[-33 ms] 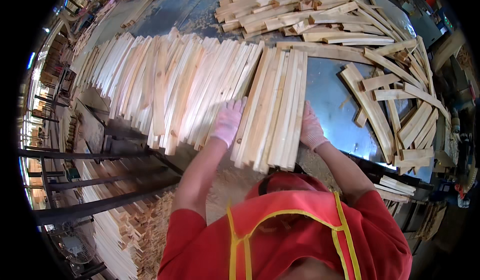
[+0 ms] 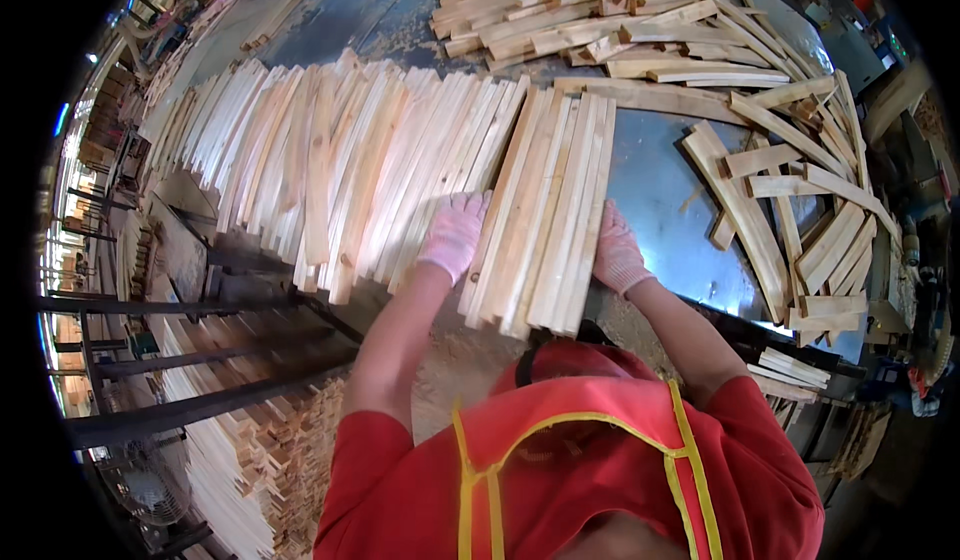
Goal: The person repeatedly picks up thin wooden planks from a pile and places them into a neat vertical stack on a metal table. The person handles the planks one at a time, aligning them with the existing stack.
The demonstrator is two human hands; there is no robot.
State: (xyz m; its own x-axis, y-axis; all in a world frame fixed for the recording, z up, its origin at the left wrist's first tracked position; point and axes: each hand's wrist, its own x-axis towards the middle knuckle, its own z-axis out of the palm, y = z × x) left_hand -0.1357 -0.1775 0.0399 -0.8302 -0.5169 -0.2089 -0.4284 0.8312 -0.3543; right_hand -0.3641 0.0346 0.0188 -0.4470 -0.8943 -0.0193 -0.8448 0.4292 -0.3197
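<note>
Side by side, several pale wooden strips (image 2: 545, 205) form a flat bundle at the table's near edge, their near ends jutting toward me. My left hand (image 2: 456, 232), in a pinkish work glove, presses along the bundle's left side with its fingers pointing away; its thumb is hidden. Against the right side my gloved right hand (image 2: 619, 250) grips the outermost strip, its fingertips partly hidden by the wood. Between them the two hands hold the bundle together. Just left of my left hand lies a wide row of similar strips (image 2: 385, 175), some crossing slantwise on top.
A loose heap of wood pieces (image 2: 590, 20) covers the far side of the metal table (image 2: 665, 190). More offcuts (image 2: 800, 210) lie jumbled on the right. Dark rack bars (image 2: 200, 400) stand at the lower left above stacked strips (image 2: 290, 460). A fan (image 2: 150, 495) is beside them.
The bundle's near ends have shifted slightly away from me and to the left. Both hands have moved a little with it, keeping their hold on its sides.
</note>
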